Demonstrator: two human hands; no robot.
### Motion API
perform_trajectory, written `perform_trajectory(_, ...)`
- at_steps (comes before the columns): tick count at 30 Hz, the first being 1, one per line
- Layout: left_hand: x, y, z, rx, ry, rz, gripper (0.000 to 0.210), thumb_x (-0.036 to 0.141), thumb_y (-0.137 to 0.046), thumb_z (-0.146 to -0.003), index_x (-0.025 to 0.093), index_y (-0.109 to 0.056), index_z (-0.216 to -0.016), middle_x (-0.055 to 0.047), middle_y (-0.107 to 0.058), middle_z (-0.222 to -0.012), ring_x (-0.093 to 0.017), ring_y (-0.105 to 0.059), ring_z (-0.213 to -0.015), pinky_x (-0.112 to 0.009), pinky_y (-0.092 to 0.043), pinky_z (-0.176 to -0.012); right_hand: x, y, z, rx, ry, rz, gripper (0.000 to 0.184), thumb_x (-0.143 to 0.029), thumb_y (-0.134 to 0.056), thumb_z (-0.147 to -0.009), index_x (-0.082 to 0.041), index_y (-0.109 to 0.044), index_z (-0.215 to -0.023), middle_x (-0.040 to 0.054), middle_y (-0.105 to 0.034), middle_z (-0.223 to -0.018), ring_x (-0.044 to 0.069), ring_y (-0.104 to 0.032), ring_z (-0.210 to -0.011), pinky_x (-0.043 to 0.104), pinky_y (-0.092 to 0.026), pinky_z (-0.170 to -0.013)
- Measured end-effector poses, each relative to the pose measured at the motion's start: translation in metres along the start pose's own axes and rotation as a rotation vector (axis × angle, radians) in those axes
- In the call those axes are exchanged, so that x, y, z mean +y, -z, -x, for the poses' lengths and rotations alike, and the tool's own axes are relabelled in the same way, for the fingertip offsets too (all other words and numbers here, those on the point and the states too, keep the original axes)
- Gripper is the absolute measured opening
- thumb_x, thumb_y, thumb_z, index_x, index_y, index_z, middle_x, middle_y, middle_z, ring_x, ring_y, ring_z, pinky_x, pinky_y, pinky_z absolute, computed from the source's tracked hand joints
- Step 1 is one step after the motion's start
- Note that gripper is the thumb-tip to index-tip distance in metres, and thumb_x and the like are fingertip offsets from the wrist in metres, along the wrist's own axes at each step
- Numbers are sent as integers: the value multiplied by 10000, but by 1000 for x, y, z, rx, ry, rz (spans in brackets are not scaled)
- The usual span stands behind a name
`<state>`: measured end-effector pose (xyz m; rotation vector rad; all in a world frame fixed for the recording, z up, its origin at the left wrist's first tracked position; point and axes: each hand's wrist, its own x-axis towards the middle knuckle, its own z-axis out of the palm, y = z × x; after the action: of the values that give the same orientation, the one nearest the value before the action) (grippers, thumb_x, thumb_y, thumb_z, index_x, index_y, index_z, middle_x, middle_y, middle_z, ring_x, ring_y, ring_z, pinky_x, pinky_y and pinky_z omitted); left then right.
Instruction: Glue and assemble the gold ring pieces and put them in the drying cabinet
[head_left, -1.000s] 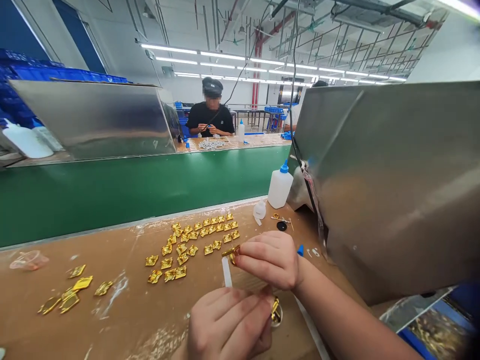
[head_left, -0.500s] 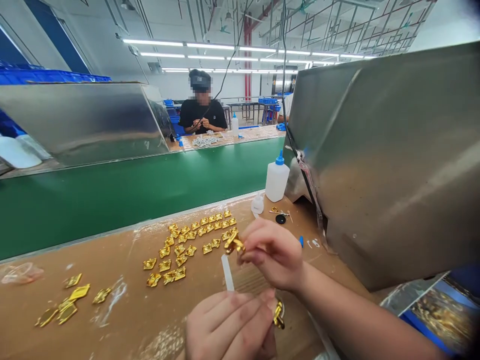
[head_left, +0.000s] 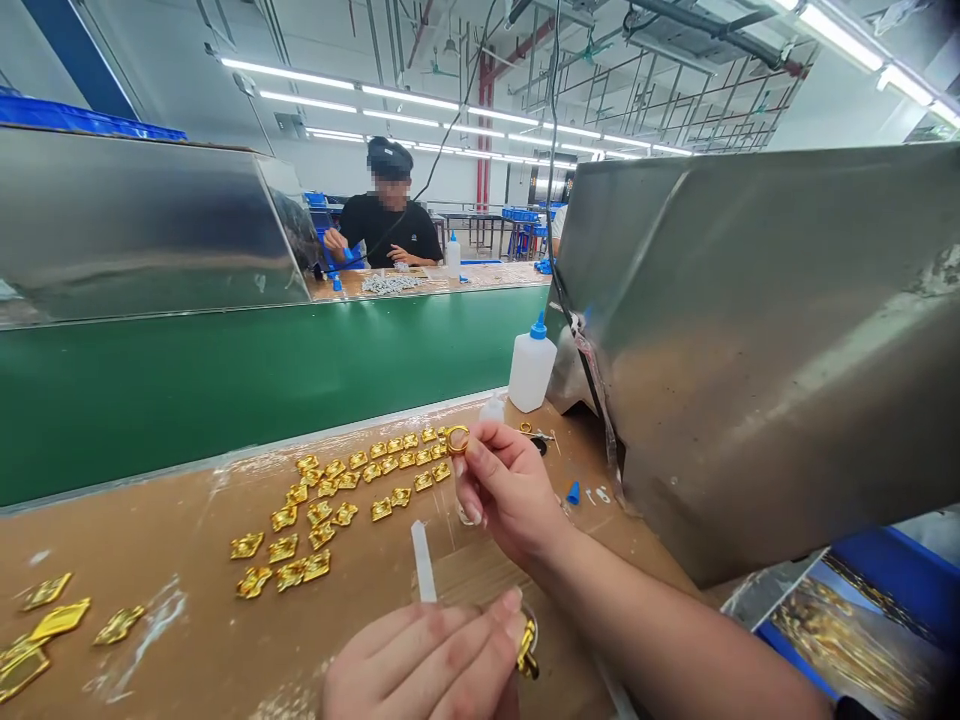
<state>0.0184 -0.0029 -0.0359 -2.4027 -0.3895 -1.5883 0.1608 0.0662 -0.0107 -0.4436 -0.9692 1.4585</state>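
My right hand [head_left: 514,485] is raised over the bench, pinching a shiny gold ring [head_left: 457,440] between thumb and forefinger; its round opening faces me. Lower down, my left hand [head_left: 424,660] is closed, back of the hand towards me. Gold metal pieces [head_left: 528,652] with a pale curved rim stick out past its fingertips; the fingers hide the rest. Beyond the right hand, several small gold diamond-shaped pieces [head_left: 321,510] lie in loose rows. More gold diamond-shaped pieces [head_left: 60,618] lie at the left.
A white bottle [head_left: 532,372] with a blue nozzle stands by a metal hood [head_left: 765,350]. A blue cap [head_left: 574,493] lies nearby. Across the green belt [head_left: 300,370] sits a person in black [head_left: 390,225]. A blue bin [head_left: 892,580] of gold parts is at lower right.
My right hand has turned, so the gold item in it now shows as a round ring. The view has shifted right. The person opposite has moved their hands apart.
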Motion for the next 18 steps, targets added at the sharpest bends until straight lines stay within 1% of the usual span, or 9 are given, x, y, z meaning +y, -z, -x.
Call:
perform_trajectory(2,2,0,0,8,14,-5,167,120,-620,-1062,108,-787,-1056,-27,-852,-969,-96,-790,-722,-171,-644,-668,2,1,0,-12,19,56,351,-504,-823,-911,-209,-633,-893,-63,-653,-734,25,-481,-389,166,-338,-358)
perform_trajectory(4,4,-1,-3,10,41,-25,120,227,-702,-1044,160,-799,-1067,-35,-850,-948,-133,-803,-734,-188,-661,-677,1,4,0,-33,120,237,283,-459,-767,-970,-217,-632,-912,-65,-634,-705,46,-494,-415,183,-371,-378)
perform_trajectory(6,7,-3,-8,-2,64,-47,181,365,-786,-999,209,-806,-1090,-51,-848,-951,-182,-816,-766,-235,-687,-695,-1,9,1,-100,386,587,157,-341,-716,-1020,-213,-658,-950,-38,-663,-735,81,-589,-540,209,-469,-481)
perform_trajectory(8,10,-6,-13,-28,73,-59,275,464,-804,-974,229,-807,-1117,-69,-847,-969,-212,-823,-799,-278,-706,-718,-7,14,2,-244,765,998,53,-219,-658,-1048,-189,-697,-1027,23,-740,-870,119,-676,-738,247,-537,-626)
perform_trajectory(10,13,-6,-17,-61,67,-65,317,507,-786,-978,228,-806,-1130,-81,-846,-985,-222,-824,-819,-301,-714,-743,-13,18,2,-399,1079,1287,116,-152,-608,-1059,-156,-718,-1096,68,-768,-982,140,-677,-827,277,-534,-680)
perform_trajectory(11,14,-5,-18,-78,60,-66,323,513,-779,-981,227,-806,-1130,-84,-845,-990,-224,-825,-826,-308,-716,-754,-16,18,2,-440,1180,1362,140,-135,-594,-1059,-146,-723,-1110,67,-761,-978,138,-651,-801,284,-514,-660)
perform_trajectory(13,15,-1,-18,-113,40,-70,307,498,-777,-985,224,-806,-1119,-86,-845,-996,-225,-825,-833,-315,-717,-769,-20,17,2,-455,1284,1431,139,-114,-613,-1035,-151,-739,-1079,35,-718,-908,128,-568,-717,291,-455,-606)
perform_trajectory(15,15,6,-17,-150,14,-72,246,439,-787,-986,219,-806,-1096,-79,-847,-999,-217,-826,-831,-304,-715,-775,-22,15,4,-465,1334,1455,101,-117,-679,-992,-176,-754,-1026,3,-674,-867,119,-503,-677,293,-400,-572)
perform_trajectory(18,13,15,-15,-196,-26,-49,79,238,-775,-988,186,-800,-1042,-55,-851,-1003,-171,-822,-810,-237,-696,-786,-22,11,6,-540,1373,1471,64,-156,-778,-929,-191,-776,-982,-14,-662,-878,111,-480,-682,294,-359,-557)
